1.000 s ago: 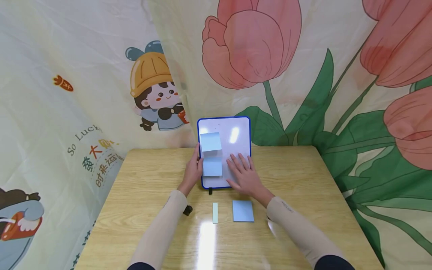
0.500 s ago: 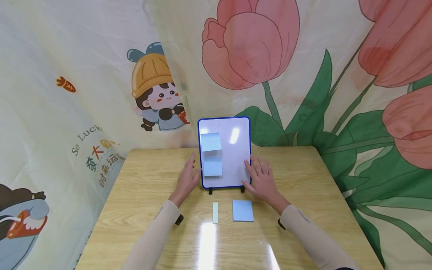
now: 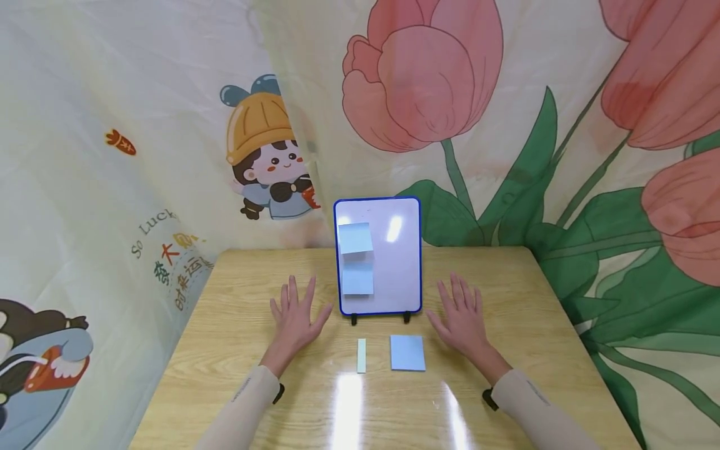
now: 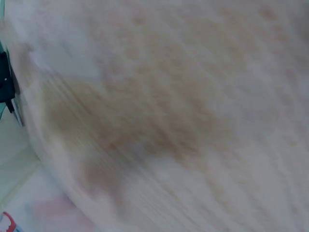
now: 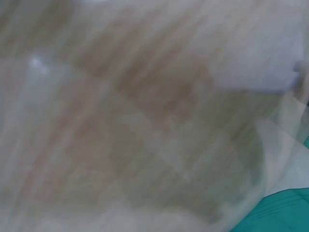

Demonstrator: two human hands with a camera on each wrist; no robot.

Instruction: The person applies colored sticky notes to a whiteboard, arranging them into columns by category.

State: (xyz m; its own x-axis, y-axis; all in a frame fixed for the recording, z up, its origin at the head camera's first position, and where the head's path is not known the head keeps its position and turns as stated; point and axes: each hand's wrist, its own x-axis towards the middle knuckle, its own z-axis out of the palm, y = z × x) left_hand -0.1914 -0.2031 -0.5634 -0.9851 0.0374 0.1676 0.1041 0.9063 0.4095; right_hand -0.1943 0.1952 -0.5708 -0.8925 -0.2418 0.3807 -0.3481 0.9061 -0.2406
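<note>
In the head view a small whiteboard (image 3: 396, 269) with a blue frame stands tilted back near the table's far edge, on black feet (image 3: 407, 317). Two pale blue sticky notes, an upper note (image 3: 355, 238) and a lower note (image 3: 357, 279), are stuck along its left side. To the left of the board my left hand (image 3: 294, 325) is spread, fingers straight, holding nothing. My right hand (image 3: 462, 322) is likewise spread to the board's right, apart from it. Both wrist views are blurred and show neither hand clearly.
On the wooden table (image 3: 236, 375), in front of the board, lie a blue sticky note pad (image 3: 407, 353) and a narrow pale green strip (image 3: 362, 355). A printed cloth (image 3: 506, 125) with tulips hangs behind the table.
Both hands have left the whiteboard and drawn apart, the left hand to the left and the right hand to the right, both toward me. The board and notes stay as they were.
</note>
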